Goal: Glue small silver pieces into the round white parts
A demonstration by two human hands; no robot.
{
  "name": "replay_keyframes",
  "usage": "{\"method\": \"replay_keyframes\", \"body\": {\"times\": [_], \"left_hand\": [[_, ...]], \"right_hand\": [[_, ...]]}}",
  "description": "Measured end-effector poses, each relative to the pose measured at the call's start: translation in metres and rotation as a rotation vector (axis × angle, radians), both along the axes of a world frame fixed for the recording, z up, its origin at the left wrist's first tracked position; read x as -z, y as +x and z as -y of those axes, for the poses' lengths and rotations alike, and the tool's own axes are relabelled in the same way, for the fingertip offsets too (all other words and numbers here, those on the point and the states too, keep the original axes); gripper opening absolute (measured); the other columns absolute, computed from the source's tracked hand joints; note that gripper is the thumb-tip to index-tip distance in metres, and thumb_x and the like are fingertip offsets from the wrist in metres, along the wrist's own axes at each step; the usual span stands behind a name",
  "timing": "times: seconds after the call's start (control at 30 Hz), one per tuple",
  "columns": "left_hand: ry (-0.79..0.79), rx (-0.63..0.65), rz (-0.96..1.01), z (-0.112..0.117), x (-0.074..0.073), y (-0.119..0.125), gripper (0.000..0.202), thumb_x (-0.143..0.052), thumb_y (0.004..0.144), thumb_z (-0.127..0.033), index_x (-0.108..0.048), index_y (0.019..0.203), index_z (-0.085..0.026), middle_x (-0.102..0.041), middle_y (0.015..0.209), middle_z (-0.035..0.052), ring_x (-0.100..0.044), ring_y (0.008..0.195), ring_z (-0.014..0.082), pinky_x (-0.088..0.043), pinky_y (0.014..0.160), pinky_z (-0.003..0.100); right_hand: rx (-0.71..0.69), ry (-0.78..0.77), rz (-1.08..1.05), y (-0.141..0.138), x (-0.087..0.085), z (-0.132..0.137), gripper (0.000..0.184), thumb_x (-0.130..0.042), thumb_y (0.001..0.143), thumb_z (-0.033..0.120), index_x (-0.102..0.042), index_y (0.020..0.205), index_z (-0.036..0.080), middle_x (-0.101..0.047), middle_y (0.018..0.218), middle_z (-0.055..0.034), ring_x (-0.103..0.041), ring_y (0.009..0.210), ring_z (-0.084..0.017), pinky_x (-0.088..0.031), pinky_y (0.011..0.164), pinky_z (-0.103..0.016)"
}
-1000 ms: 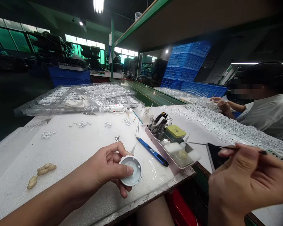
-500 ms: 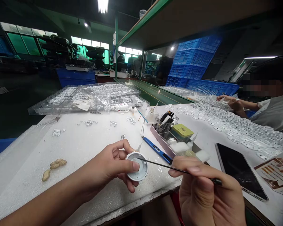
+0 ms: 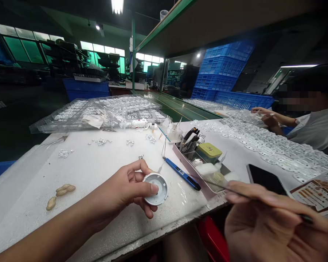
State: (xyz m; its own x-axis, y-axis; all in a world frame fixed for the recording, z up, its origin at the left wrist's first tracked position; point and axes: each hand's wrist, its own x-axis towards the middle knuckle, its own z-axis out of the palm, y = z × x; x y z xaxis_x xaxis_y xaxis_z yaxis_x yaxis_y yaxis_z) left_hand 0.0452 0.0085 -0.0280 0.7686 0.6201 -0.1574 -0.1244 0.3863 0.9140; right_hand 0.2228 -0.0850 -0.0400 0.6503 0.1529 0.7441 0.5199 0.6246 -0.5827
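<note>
White round cap (image 3: pixel 161 195) is held above the bench (image 3: pixel 84 163) in the grip of the left hand (image 3: pixel 132 189), hollow side toward the camera. The right hand (image 3: pixel 273 222), near the pink box (image 3: pixel 210 193), pinches a thin dark rod (image 3: pixel 237 192), though blur obscures its tip. A blue knife (image 3: pixel 182 173) lies between cap and box.

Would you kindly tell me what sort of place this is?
It looks like a factory assembly workshop: blue crates stand stacked behind the work surfaces, clear trays hold many small white parts, and a co-worker sits nearby.
</note>
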Motion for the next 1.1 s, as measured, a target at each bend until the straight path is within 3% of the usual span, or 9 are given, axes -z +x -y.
{"method": "replay_keyframes", "body": {"times": [0.1, 0.23, 0.37, 0.5, 0.7, 0.87, 0.93, 1.03, 1.1], "left_hand": [[0.01, -0.018, -0.004, 0.0, 0.0, 0.0, 0.024, -0.076, 0.076, -0.018, -0.052, 0.077, -0.016, -0.065, 0.067, 0.0017, -0.061, 0.055, 0.0119, -0.054, 0.049, 0.019], [0.006, -0.01, -0.014, 0.0, 0.003, 0.0, 0.025, -0.077, 0.075, -0.019, -0.053, 0.077, -0.016, -0.066, 0.068, 0.0021, -0.062, 0.056, 0.0131, -0.053, 0.049, 0.019], [0.009, 0.002, -0.014, 0.001, 0.005, 0.0, 0.024, -0.078, 0.074, -0.019, -0.054, 0.079, -0.017, -0.066, 0.069, 0.0018, -0.062, 0.056, 0.0134, -0.053, 0.049, 0.019], [0.018, -0.012, -0.023, 0.001, 0.004, 0.0, 0.026, -0.078, 0.073, -0.02, -0.053, 0.077, -0.017, -0.065, 0.068, 0.0016, -0.062, 0.057, 0.0135, -0.052, 0.048, 0.018], [0.039, 0.008, -0.03, 0.0, 0.004, 0.0, 0.028, -0.08, 0.074, -0.024, -0.053, 0.079, -0.017, -0.066, 0.069, 0.0023, -0.063, 0.056, 0.0137, -0.053, 0.049, 0.019], [0.067, 0.018, -0.029, 0.0, 0.003, 0.0, 0.03, -0.079, 0.076, -0.026, -0.051, 0.082, -0.017, -0.067, 0.071, 0.003, -0.063, 0.058, 0.014, -0.054, 0.05, 0.02], [0.096, 0.019, -0.021, 0.001, 0.003, 0.0, 0.032, -0.08, 0.076, -0.027, -0.05, 0.082, -0.018, -0.067, 0.074, 0.003, -0.063, 0.06, 0.0148, -0.055, 0.051, 0.022], [0.18, -0.028, -0.062, 0.005, 0.003, -0.001, 0.035, -0.081, 0.073, -0.032, -0.051, 0.084, -0.019, -0.065, 0.077, 0.0019, -0.063, 0.061, 0.016, -0.055, 0.052, 0.026], [0.358, -0.114, -0.148, 0.009, 0.003, -0.001, 0.032, -0.083, 0.071, -0.031, -0.055, 0.082, -0.02, -0.063, 0.076, 0.0004, -0.063, 0.062, 0.0152, -0.054, 0.055, 0.024]], "right_hand": [[0.172, 0.046, 0.008, 0.038, 0.0, 0.005, 0.011, -0.063, 0.09, 0.029, -0.06, 0.082, 0.021, -0.052, 0.073, -0.0016, -0.055, 0.062, -0.019, -0.041, 0.055, -0.036], [0.351, -0.106, 0.028, 0.068, 0.001, 0.012, 0.021, -0.063, 0.088, 0.037, -0.057, 0.074, 0.023, -0.049, 0.071, -0.0034, -0.05, 0.059, -0.02, -0.038, 0.06, -0.038], [0.369, -0.267, 0.053, 0.074, 0.01, 0.014, 0.02, -0.058, 0.091, 0.04, -0.059, 0.084, 0.021, -0.056, 0.081, -0.0057, -0.055, 0.066, -0.021, -0.043, 0.066, -0.038], [0.443, -0.43, 0.184, 0.081, 0.022, 0.011, 0.022, -0.056, 0.093, 0.041, -0.062, 0.096, 0.02, -0.063, 0.078, -0.0034, -0.061, 0.07, -0.019, -0.046, 0.071, -0.033], [0.455, -0.707, 0.338, 0.096, 0.02, 0.006, 0.034, -0.051, 0.092, 0.052, -0.064, 0.089, 0.021, -0.066, 0.073, -0.0015, -0.06, 0.066, -0.017, -0.041, 0.066, -0.029], [0.334, -0.86, 0.48, 0.105, 0.023, -0.001, 0.038, -0.05, 0.091, 0.056, -0.066, 0.086, 0.021, -0.067, 0.085, -0.0029, -0.061, 0.074, -0.018, -0.042, 0.067, -0.03], [0.409, -0.795, 0.48, 0.098, 0.029, -0.001, 0.039, -0.056, 0.089, 0.056, -0.066, 0.095, 0.02, -0.063, 0.088, -0.0047, -0.058, 0.074, -0.019, -0.042, 0.068, -0.031], [0.51, -0.463, 0.38, 0.07, 0.04, 0.005, 0.029, -0.066, 0.087, 0.038, -0.062, 0.107, 0.018, -0.056, 0.086, -0.0038, -0.053, 0.071, -0.016, -0.043, 0.067, -0.03], [0.273, -0.326, 0.365, 0.045, 0.049, 0.01, 0.023, -0.066, 0.087, 0.024, -0.061, 0.109, 0.021, -0.059, 0.083, -0.0021, -0.055, 0.068, -0.014, -0.045, 0.063, -0.027]]}}
